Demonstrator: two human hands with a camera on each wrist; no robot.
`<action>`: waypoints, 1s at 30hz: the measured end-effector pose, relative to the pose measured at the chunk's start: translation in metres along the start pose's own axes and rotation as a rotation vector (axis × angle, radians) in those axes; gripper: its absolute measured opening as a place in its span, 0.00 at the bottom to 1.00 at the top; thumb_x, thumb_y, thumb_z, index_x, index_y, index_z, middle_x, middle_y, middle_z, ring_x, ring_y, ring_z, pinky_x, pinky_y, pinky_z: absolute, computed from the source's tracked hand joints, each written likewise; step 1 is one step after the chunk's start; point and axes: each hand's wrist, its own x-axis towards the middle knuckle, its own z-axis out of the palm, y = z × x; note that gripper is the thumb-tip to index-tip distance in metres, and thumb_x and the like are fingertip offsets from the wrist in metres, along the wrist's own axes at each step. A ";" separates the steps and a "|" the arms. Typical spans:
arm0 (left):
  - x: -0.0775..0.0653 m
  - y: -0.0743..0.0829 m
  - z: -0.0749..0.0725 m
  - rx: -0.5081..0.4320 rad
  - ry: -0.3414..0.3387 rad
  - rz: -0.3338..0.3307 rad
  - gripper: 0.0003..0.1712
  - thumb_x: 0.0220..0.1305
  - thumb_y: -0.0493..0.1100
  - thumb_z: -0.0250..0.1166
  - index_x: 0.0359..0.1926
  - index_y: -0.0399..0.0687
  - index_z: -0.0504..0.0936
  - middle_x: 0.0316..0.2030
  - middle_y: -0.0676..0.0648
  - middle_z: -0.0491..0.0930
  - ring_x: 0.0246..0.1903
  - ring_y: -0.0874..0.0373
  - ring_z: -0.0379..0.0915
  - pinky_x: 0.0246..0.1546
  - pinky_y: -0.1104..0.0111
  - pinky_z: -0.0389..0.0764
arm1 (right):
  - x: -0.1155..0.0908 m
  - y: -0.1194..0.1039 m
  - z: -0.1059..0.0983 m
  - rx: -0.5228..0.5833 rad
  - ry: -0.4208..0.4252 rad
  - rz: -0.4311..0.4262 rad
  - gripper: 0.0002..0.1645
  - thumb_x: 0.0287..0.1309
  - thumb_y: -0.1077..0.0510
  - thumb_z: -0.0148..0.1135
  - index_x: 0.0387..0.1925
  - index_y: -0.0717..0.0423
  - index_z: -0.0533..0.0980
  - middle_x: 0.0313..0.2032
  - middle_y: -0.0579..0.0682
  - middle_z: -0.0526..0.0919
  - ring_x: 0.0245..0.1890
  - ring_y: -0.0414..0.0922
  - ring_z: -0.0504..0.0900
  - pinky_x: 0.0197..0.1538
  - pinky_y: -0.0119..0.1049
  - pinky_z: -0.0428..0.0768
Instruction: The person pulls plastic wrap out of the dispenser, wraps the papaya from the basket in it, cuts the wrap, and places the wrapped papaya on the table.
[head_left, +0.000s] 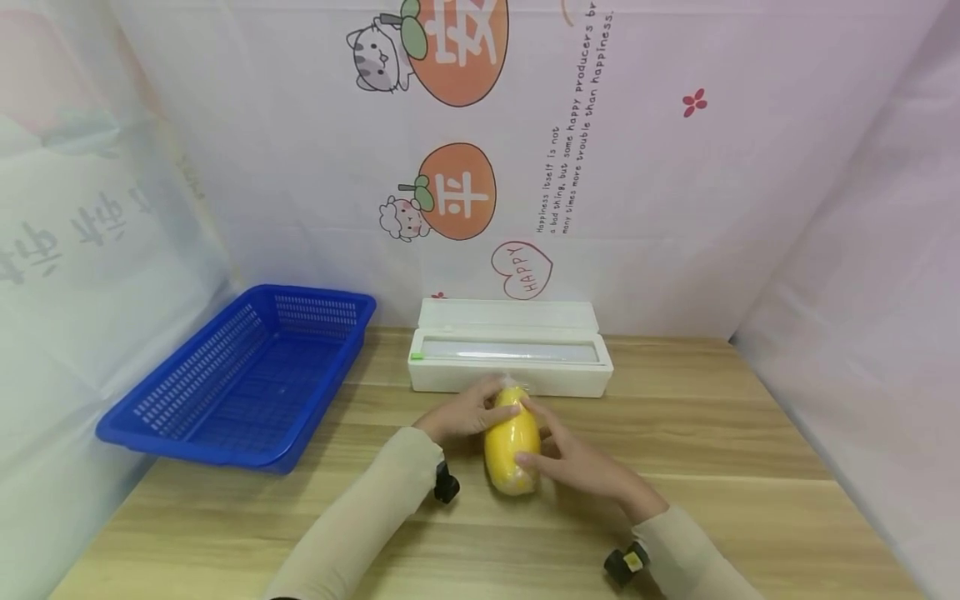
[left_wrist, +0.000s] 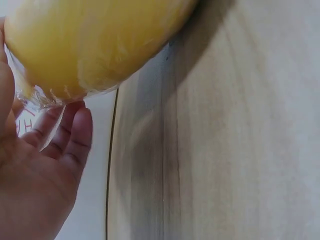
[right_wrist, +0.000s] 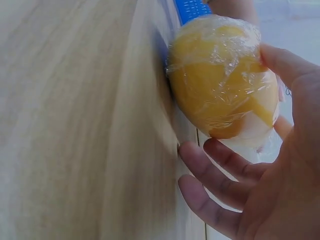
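A smooth yellow, oval, melon-like fruit [head_left: 512,446], wrapped in clear cling film, is held over the wooden table between both hands. My left hand [head_left: 468,414] grips its far end, thumb across the top and the other fingers by the gathered film. From the right side my right hand [head_left: 581,458] holds it, with thumb and forefinger on the wrap; in the right wrist view the lower fingers [right_wrist: 215,185] curve beneath or beside it. Wrinkled film [right_wrist: 225,75] covers its near end. Just behind stands a white cling film dispenser [head_left: 510,375], its lid raised and film visible inside.
A blue plastic basket [head_left: 300,417] with slotted sides stands at the left of the wooden table [head_left: 675,467]. Printed white cloth [head_left: 660,208] hangs behind and at both sides. Dark wrist cameras [head_left: 446,483] are strapped on both sleeves.
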 end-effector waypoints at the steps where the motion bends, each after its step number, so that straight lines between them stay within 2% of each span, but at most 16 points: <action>1: 0.000 0.000 0.001 0.004 0.005 0.020 0.26 0.72 0.57 0.59 0.67 0.58 0.73 0.59 0.52 0.68 0.55 0.56 0.66 0.53 0.60 0.74 | 0.000 0.000 0.000 0.000 0.007 -0.002 0.51 0.66 0.39 0.63 0.78 0.28 0.43 0.57 0.59 0.75 0.52 0.53 0.78 0.51 0.56 0.78; 5: -0.002 0.004 0.003 0.043 0.035 0.066 0.27 0.73 0.54 0.60 0.70 0.56 0.71 0.64 0.50 0.67 0.58 0.54 0.64 0.55 0.58 0.74 | 0.002 0.003 -0.001 0.008 0.033 0.017 0.56 0.62 0.39 0.67 0.79 0.33 0.41 0.56 0.59 0.74 0.51 0.53 0.78 0.50 0.53 0.79; 8: -0.004 0.008 0.004 0.082 0.051 0.046 0.30 0.73 0.56 0.60 0.73 0.62 0.69 0.67 0.48 0.64 0.59 0.54 0.64 0.55 0.57 0.74 | 0.005 0.005 -0.001 0.047 0.056 0.028 0.63 0.58 0.41 0.71 0.79 0.38 0.37 0.51 0.58 0.76 0.46 0.51 0.78 0.47 0.47 0.80; 11: -0.006 0.011 0.004 0.120 0.059 0.034 0.31 0.73 0.59 0.58 0.74 0.66 0.67 0.68 0.48 0.63 0.59 0.54 0.64 0.56 0.54 0.73 | 0.008 0.007 -0.002 0.116 0.068 0.022 0.67 0.56 0.44 0.74 0.79 0.42 0.36 0.49 0.57 0.79 0.43 0.50 0.80 0.47 0.45 0.80; 15: -0.008 0.010 0.006 0.150 0.075 0.045 0.31 0.75 0.59 0.55 0.74 0.63 0.66 0.68 0.47 0.65 0.59 0.54 0.65 0.56 0.53 0.73 | 0.010 0.012 -0.002 0.163 0.066 0.019 0.69 0.55 0.47 0.75 0.78 0.50 0.34 0.50 0.59 0.81 0.43 0.50 0.82 0.48 0.45 0.80; 19: -0.010 0.010 0.007 0.098 0.099 0.013 0.34 0.74 0.59 0.56 0.76 0.58 0.62 0.66 0.49 0.67 0.57 0.56 0.69 0.56 0.58 0.75 | 0.013 0.016 -0.005 0.164 0.049 0.024 0.73 0.55 0.47 0.75 0.78 0.55 0.29 0.53 0.60 0.80 0.46 0.49 0.81 0.51 0.45 0.79; 24: -0.012 0.015 0.010 0.025 0.133 -0.054 0.35 0.72 0.61 0.59 0.71 0.51 0.63 0.61 0.51 0.72 0.54 0.59 0.74 0.55 0.64 0.76 | 0.017 0.018 -0.012 0.114 -0.023 0.058 0.72 0.55 0.42 0.73 0.79 0.53 0.30 0.56 0.60 0.74 0.53 0.51 0.77 0.56 0.50 0.76; 27: -0.013 0.014 0.013 0.037 0.138 -0.010 0.30 0.73 0.58 0.58 0.68 0.50 0.65 0.60 0.50 0.72 0.54 0.57 0.74 0.54 0.65 0.77 | 0.020 0.019 -0.014 0.117 -0.078 0.064 0.71 0.57 0.41 0.72 0.79 0.51 0.30 0.60 0.61 0.69 0.57 0.53 0.73 0.59 0.54 0.74; 30: -0.014 0.011 0.014 0.059 0.125 0.057 0.29 0.74 0.58 0.57 0.69 0.51 0.64 0.62 0.51 0.69 0.56 0.57 0.73 0.55 0.65 0.77 | 0.023 0.019 -0.015 0.139 -0.108 0.058 0.70 0.58 0.41 0.71 0.79 0.49 0.28 0.63 0.62 0.66 0.61 0.54 0.70 0.62 0.55 0.71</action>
